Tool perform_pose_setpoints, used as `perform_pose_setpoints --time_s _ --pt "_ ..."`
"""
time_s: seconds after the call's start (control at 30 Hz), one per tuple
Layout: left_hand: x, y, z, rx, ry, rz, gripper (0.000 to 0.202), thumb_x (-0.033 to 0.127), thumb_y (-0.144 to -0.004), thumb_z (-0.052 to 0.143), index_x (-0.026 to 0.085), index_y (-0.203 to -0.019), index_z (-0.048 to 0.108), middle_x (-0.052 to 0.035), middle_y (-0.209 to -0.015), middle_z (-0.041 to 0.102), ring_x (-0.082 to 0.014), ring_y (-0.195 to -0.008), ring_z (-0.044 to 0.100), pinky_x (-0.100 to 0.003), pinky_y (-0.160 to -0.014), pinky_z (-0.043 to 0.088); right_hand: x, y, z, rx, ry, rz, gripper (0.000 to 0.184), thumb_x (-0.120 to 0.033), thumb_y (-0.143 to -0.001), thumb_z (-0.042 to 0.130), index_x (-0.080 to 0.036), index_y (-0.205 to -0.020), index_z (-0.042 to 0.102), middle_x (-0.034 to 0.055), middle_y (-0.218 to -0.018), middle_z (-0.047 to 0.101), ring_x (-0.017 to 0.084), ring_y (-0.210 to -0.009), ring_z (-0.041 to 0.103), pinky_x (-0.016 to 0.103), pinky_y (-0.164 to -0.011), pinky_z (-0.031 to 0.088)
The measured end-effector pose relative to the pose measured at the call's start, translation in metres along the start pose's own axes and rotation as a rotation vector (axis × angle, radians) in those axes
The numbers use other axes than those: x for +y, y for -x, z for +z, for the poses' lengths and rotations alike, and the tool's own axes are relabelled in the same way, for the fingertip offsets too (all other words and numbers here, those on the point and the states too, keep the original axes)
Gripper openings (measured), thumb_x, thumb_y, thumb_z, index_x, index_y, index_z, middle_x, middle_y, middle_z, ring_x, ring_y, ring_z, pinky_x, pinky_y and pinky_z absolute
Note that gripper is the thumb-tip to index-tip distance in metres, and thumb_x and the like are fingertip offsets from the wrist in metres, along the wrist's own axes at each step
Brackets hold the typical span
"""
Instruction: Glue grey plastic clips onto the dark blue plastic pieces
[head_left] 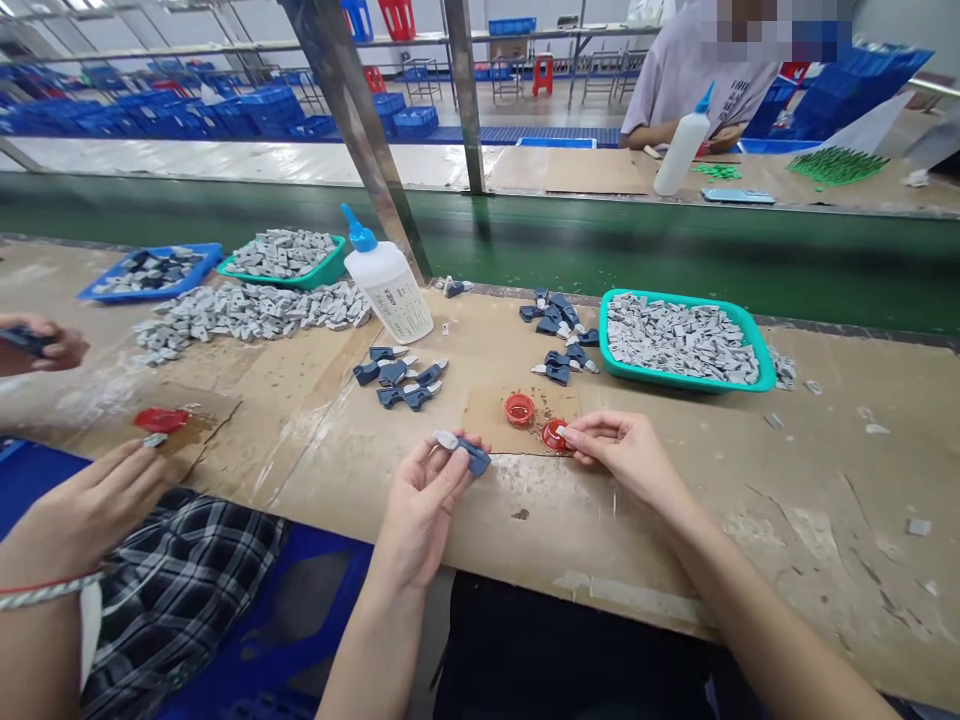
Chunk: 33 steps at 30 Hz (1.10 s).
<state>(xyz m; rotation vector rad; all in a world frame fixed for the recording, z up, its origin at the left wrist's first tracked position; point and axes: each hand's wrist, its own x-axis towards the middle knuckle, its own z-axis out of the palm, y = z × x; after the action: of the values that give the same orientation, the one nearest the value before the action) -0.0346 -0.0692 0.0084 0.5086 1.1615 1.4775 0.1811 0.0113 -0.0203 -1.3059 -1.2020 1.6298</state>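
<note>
My left hand (426, 490) pinches a small dark blue part with a grey tip (466, 450) above the cardboard-covered table (675, 500). My right hand (619, 447) pinches a small grey piece (564, 432) and holds it at a red cap (553, 436) on a cardboard scrap. A second red cap (519, 408) sits just left of it. Between the two hands, further back, lie two groups of finished blue parts (401, 380) (561, 345).
A teal tray of grey pieces (759, 372) stands at the right, a white glue bottle with blue nozzle (386, 280) at centre back. A co-worker's hands (82, 510) and another red cap (161, 420) are at the left, near a grey pile (240, 312). Another person (705, 80) sits across the green conveyor (600, 245).
</note>
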Motion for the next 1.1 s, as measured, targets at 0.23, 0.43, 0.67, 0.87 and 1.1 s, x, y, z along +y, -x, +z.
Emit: perform_pose_setpoints --time_s 0.23,0.43,0.67,0.87,1.1 --pt "-0.021 -0.001 0.014 0.082 -0.075 0.136 0.031 0.019 -0.059 0.086 0.016 -0.081 0.065 -0.0031 -0.083 0.073 -0.0162 -0.081 0.071 -0.024 -0.075 0.056 -0.015 0.013 -0.006 0.023 -0.047 -0.034 0.03 -0.041 -0.061 0.085 -0.016 -0.075 0.073 0.005 -0.068 0.07 0.013 -0.058 0.06 0.026 -0.058 0.05" --pt "-0.032 0.006 0.042 -0.004 -0.084 0.138 0.031 0.016 -0.056 0.087 0.016 -0.081 0.069 -0.0077 -0.084 0.076 -0.0237 -0.082 0.073 -0.032 -0.074 0.06 -0.04 0.044 -0.003 -0.07 -0.048 -0.071 0.02 -0.035 -0.064 0.084 -0.02 -0.074 0.074 0.0022 -0.068 0.069 0.014 -0.059 0.059 0.026 -0.054 0.049" --pt "-0.031 0.008 0.053 -0.087 -0.096 0.181 0.033 0.006 -0.053 0.086 0.017 -0.08 0.072 -0.0056 -0.083 0.077 -0.0212 -0.081 0.074 -0.026 -0.073 0.061 -0.047 0.053 0.002 -0.158 -0.008 -0.048 0.022 -0.036 -0.066 0.083 -0.018 -0.074 0.073 0.0035 -0.068 0.068 0.014 -0.058 0.058 0.027 -0.056 0.05" --pt "-0.031 0.014 0.058 -0.073 -0.108 0.175 0.031 0.003 -0.053 0.084 0.017 -0.078 0.074 -0.0054 -0.083 0.077 -0.0211 -0.079 0.074 -0.024 -0.067 0.061 -0.047 0.05 0.0 -0.205 0.016 0.024 0.025 -0.032 -0.066 0.083 -0.016 -0.075 0.067 0.0022 -0.068 0.067 0.012 -0.059 0.057 0.025 -0.057 0.048" --pt "-0.033 0.015 0.061 -0.078 -0.17 0.146 0.024 0.009 -0.061 0.081 0.017 -0.083 0.076 -0.0062 -0.084 0.077 -0.022 -0.073 0.074 -0.029 -0.069 0.063 -0.042 0.044 -0.004 -0.249 0.195 -0.001 0.022 -0.026 -0.078 0.072 -0.019 -0.088 0.054 -0.0029 -0.065 0.064 0.011 -0.059 0.056 0.025 -0.061 0.044"
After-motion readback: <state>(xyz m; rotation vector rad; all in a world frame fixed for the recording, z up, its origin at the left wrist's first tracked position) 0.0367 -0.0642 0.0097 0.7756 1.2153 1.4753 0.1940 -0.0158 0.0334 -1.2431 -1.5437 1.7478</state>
